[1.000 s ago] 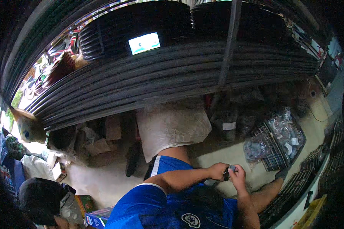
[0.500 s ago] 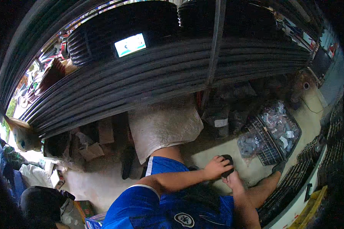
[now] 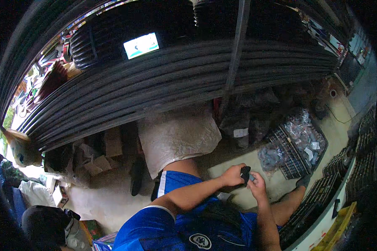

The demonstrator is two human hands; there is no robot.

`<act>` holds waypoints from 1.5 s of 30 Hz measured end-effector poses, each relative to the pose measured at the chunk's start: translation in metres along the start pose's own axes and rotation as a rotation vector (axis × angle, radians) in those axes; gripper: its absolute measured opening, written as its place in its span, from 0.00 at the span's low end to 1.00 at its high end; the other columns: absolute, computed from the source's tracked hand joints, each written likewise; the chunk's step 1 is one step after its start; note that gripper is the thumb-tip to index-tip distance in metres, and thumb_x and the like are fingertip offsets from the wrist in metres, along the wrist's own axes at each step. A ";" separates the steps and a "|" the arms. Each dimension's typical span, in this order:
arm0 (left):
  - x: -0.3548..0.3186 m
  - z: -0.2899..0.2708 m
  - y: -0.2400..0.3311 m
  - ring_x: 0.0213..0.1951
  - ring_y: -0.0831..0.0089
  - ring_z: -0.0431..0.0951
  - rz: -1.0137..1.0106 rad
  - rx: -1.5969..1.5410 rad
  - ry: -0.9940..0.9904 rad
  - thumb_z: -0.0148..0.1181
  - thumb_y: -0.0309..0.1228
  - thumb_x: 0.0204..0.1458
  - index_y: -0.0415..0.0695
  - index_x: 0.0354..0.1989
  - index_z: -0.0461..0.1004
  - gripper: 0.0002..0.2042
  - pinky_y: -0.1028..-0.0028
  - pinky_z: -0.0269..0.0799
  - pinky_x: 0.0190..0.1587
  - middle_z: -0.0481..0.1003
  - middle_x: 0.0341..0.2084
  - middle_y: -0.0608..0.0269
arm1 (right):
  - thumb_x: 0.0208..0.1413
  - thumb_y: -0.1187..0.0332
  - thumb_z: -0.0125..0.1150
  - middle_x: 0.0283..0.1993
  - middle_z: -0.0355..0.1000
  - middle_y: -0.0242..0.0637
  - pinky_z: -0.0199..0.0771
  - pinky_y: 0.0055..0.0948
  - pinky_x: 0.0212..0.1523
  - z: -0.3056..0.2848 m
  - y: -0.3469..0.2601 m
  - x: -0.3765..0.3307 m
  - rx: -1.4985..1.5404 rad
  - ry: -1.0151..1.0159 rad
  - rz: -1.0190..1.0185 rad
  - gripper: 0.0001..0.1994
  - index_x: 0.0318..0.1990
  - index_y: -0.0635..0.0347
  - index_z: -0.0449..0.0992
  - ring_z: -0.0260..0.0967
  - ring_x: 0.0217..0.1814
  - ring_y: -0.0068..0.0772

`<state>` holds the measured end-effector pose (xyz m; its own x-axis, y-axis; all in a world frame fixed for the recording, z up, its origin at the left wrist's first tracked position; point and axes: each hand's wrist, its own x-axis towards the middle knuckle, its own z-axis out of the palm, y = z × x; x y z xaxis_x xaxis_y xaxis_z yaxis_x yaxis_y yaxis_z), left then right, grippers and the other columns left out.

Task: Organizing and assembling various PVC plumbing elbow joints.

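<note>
My left hand (image 3: pixel 233 175) is closed on a small black fitting-like part (image 3: pixel 245 172), whose exact kind I cannot make out. Right beside it, my right hand (image 3: pixel 257 184) pinches a short grey-blue piece (image 3: pixel 251 178) against or close to the black part. Whether the two pieces are joined cannot be told. Both hands are in front of my body, above the pale floor between my legs. My fingers hide part of each piece.
Ahead, long black pipes (image 3: pixel 155 96) lie stacked across a rack with an upright metal post (image 3: pixel 236 50). A lit screen (image 3: pixel 141 45) stands above them. A whitish sack (image 3: pixel 180 138) sits below. To the right is a black crate (image 3: pixel 287 154) with bagged small parts.
My hands have moved slightly apart and turned. The black part now shows more narrowly at my left fingers, and the grey-blue piece has come into sight at my right fingers.
</note>
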<state>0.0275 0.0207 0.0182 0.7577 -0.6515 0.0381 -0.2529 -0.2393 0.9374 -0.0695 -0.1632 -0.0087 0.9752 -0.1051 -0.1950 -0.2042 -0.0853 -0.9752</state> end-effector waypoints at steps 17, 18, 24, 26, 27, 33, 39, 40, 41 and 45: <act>0.006 -0.008 -0.022 0.40 0.70 0.77 -0.079 -0.331 -0.387 0.69 0.27 0.33 0.42 0.46 0.72 0.26 0.68 0.73 0.43 0.78 0.37 0.60 | 0.46 0.72 0.72 0.21 0.66 0.29 0.64 0.21 0.24 0.017 -0.060 -0.025 -0.535 0.063 -0.380 0.19 0.46 0.61 0.73 0.62 0.23 0.15; 0.002 -0.005 -0.021 0.40 0.68 0.78 0.002 -0.285 -0.326 0.69 0.28 0.33 0.42 0.46 0.73 0.26 0.68 0.73 0.44 0.78 0.36 0.59 | 0.46 0.72 0.72 0.21 0.66 0.29 0.64 0.21 0.24 0.019 -0.060 -0.026 -0.537 0.062 -0.380 0.19 0.46 0.61 0.73 0.62 0.23 0.15; 0.000 -0.009 -0.023 0.40 0.63 0.80 0.090 -0.110 -0.250 0.71 0.28 0.31 0.43 0.45 0.74 0.25 0.66 0.74 0.44 0.80 0.35 0.58 | 0.46 0.74 0.73 0.22 0.68 0.28 0.66 0.21 0.25 0.032 -0.065 -0.025 -0.300 -0.010 -0.184 0.18 0.46 0.63 0.75 0.63 0.23 0.15; 0.001 -0.014 -0.034 0.37 0.65 0.80 -0.013 -0.082 -0.396 0.72 0.28 0.30 0.43 0.43 0.75 0.25 0.66 0.74 0.41 0.80 0.33 0.59 | 0.47 0.74 0.73 0.23 0.69 0.27 0.66 0.21 0.26 0.027 -0.045 -0.021 -0.279 -0.133 -0.258 0.22 0.51 0.63 0.75 0.63 0.24 0.15; 0.001 -0.016 -0.031 0.37 0.65 0.80 -0.012 -0.085 -0.397 0.72 0.28 0.30 0.43 0.43 0.75 0.25 0.66 0.74 0.41 0.80 0.33 0.59 | 0.47 0.74 0.73 0.23 0.69 0.27 0.66 0.21 0.26 0.027 -0.046 -0.022 -0.281 -0.132 -0.256 0.22 0.51 0.63 0.75 0.63 0.24 0.15; -0.006 -0.008 -0.040 0.31 0.69 0.78 -0.008 -0.170 -0.627 0.71 0.27 0.31 0.41 0.38 0.77 0.20 0.67 0.73 0.36 0.79 0.28 0.60 | 0.45 0.72 0.74 0.19 0.63 0.26 0.62 0.23 0.24 0.035 -0.071 -0.035 -0.575 -0.181 -0.234 0.22 0.50 0.60 0.78 0.58 0.22 0.16; -0.005 0.004 -0.012 0.35 0.60 0.80 0.081 0.049 -0.409 0.71 0.33 0.34 0.39 0.41 0.77 0.22 0.62 0.75 0.41 0.80 0.34 0.51 | 0.49 0.60 0.72 0.17 0.60 0.31 0.59 0.29 0.22 0.032 -0.060 -0.023 -0.631 0.207 -0.292 0.14 0.36 0.60 0.77 0.55 0.20 0.23; -0.005 0.014 -0.036 0.39 0.53 0.80 0.123 -0.110 -0.347 0.71 0.33 0.34 0.38 0.44 0.75 0.25 0.60 0.75 0.44 0.80 0.37 0.47 | 0.50 0.59 0.70 0.18 0.60 0.33 0.60 0.30 0.23 0.037 -0.072 -0.016 -0.702 0.251 -0.306 0.15 0.34 0.61 0.76 0.56 0.20 0.25; -0.001 0.005 -0.007 0.42 0.50 0.79 -0.034 0.155 -0.352 0.72 0.35 0.35 0.38 0.45 0.74 0.26 0.60 0.74 0.46 0.79 0.38 0.45 | 0.51 0.56 0.69 0.18 0.62 0.36 0.61 0.33 0.23 0.028 -0.079 -0.011 -0.656 0.282 -0.193 0.17 0.32 0.62 0.75 0.58 0.20 0.28; 0.010 -0.011 0.036 0.33 0.63 0.83 0.040 0.186 -0.044 0.70 0.30 0.44 0.42 0.60 0.69 0.31 0.66 0.77 0.38 0.80 0.34 0.47 | 0.57 0.55 0.64 0.23 0.70 0.30 0.65 0.30 0.27 -0.047 -0.035 0.028 -0.087 0.569 -0.080 0.18 0.39 0.65 0.77 0.64 0.25 0.23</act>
<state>0.0321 0.0131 0.0562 0.7189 -0.6929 0.0557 -0.3927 -0.3388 0.8550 -0.0390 -0.2098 0.0244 0.7931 -0.6089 -0.0112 -0.1617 -0.1929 -0.9678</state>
